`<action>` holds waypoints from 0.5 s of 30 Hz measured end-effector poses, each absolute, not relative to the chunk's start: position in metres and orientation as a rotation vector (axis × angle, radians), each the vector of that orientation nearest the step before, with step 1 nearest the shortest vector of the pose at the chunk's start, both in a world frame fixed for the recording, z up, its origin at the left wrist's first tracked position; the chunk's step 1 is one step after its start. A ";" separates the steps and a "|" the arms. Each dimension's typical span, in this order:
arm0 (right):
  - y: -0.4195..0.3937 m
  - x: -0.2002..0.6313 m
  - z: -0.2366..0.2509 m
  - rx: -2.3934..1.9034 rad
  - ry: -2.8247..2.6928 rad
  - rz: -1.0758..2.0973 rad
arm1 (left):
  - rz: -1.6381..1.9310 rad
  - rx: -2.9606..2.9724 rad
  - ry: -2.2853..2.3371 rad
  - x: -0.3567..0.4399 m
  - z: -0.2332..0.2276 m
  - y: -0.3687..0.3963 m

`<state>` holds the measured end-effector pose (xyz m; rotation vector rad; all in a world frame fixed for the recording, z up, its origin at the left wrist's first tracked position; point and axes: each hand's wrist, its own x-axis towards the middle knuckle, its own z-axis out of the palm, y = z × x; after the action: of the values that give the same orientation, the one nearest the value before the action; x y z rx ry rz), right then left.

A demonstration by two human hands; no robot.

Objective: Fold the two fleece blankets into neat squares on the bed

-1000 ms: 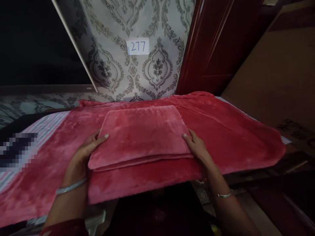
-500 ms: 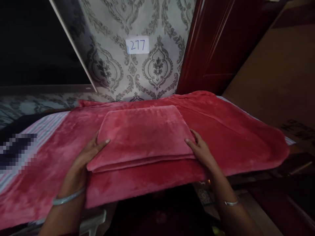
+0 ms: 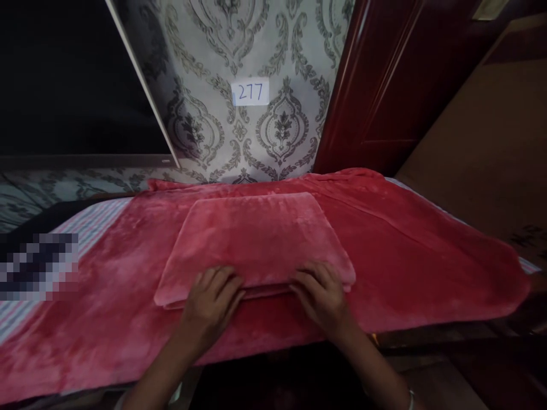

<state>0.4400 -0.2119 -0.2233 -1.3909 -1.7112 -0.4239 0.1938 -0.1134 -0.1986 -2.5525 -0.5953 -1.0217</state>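
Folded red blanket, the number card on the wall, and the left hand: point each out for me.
Folded red blanket (image 3: pixel 256 236): head view, middle of its top face.
Number card (image 3: pixel 250 92): head view, centre of the white paper reading 277.
Left hand (image 3: pixel 211 299): head view, back of the hand at the blanket's near edge.
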 end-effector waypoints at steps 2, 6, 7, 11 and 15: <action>-0.205 0.436 -0.226 -1.423 -1.770 -0.389 | -0.974 -2.579 -0.634 0.203 -0.206 -0.112; -0.198 0.440 -0.232 -1.479 -1.826 -0.390 | -0.979 -2.585 -0.616 0.203 -0.214 -0.103; -0.198 0.442 -0.233 -1.462 -1.828 -0.399 | -1.018 -2.574 -0.583 0.201 -0.215 -0.101; -0.197 0.445 -0.238 -1.369 -1.807 -0.420 | -1.116 -2.547 -0.531 0.198 -0.223 -0.100; -0.199 0.445 -0.236 -1.349 -1.860 -0.360 | -1.050 -2.611 -0.528 0.194 -0.226 -0.104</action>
<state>0.4453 -0.1988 -0.2361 -1.3495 -1.8601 -0.3597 0.1941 -0.1039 -0.2264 -2.6106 -0.5281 -1.0501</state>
